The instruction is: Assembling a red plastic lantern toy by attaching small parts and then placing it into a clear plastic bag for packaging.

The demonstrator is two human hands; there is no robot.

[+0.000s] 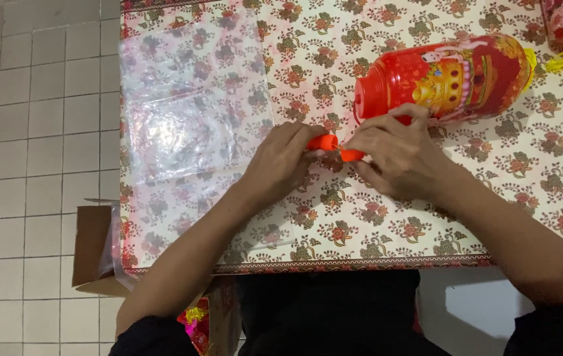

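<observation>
Fingers: both hands pinch 1 small orange piece each, tips meeting over the table [426, 224].
Left hand [280, 163]: closed on the left orange piece [322, 142].
Right hand [397, 158]: closed on the right orange piece [352, 155], just below the lantern [443, 79].
Pieces: touching or nearly so; I cannot tell if joined.
Handling: they look like light, stiff plastic, best pinched at the ends.
Lantern: red, lying on its side.
Nearby: clear bags [192, 105] at left; a cardboard box [93, 247] by the table edge.

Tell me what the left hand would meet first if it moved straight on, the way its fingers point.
Probably the right hand, which it nearly touches over the small orange piece; depth is unclear.
</observation>
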